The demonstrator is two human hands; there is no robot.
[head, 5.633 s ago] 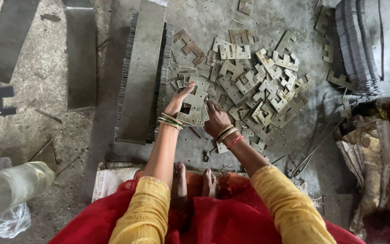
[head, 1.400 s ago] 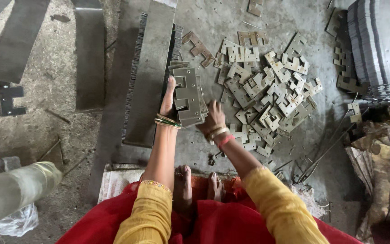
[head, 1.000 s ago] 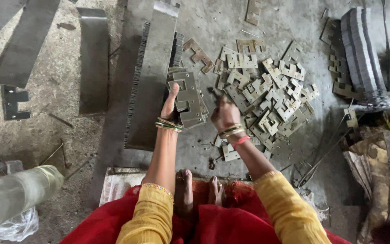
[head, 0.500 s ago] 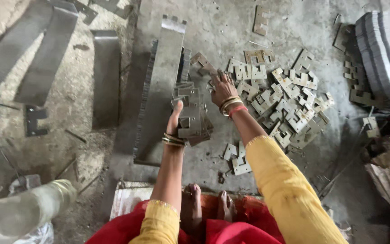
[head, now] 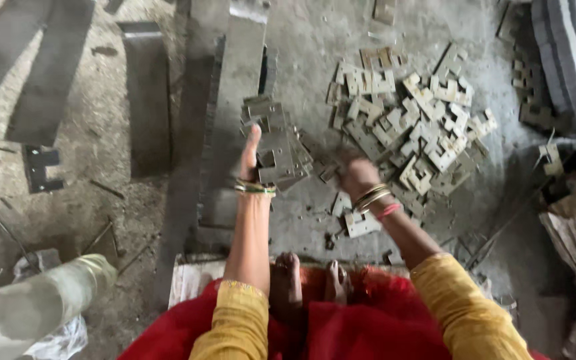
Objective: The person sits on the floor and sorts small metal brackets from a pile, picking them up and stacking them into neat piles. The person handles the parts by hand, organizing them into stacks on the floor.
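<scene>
Down on the grey floor (head: 315, 220), a long steel strip (head: 235, 113) runs away from the person, its long axis near upright in view. Just right of it lies a stack of notched plates (head: 278, 143), lengthwise alongside. The left hand (head: 251, 157) presses flat-fingered against the stack's left edge. The right hand (head: 357, 177) is blurred near the loose pile of plates (head: 415, 127); its grip cannot be told.

Your right hand (head: 356, 175) has pulled back from the scattered pile of cut metal pieces (head: 411, 123) and now sits just right of the stack of metal plates (head: 276, 143), which your left hand (head: 251, 155) has squared up neater.
</scene>
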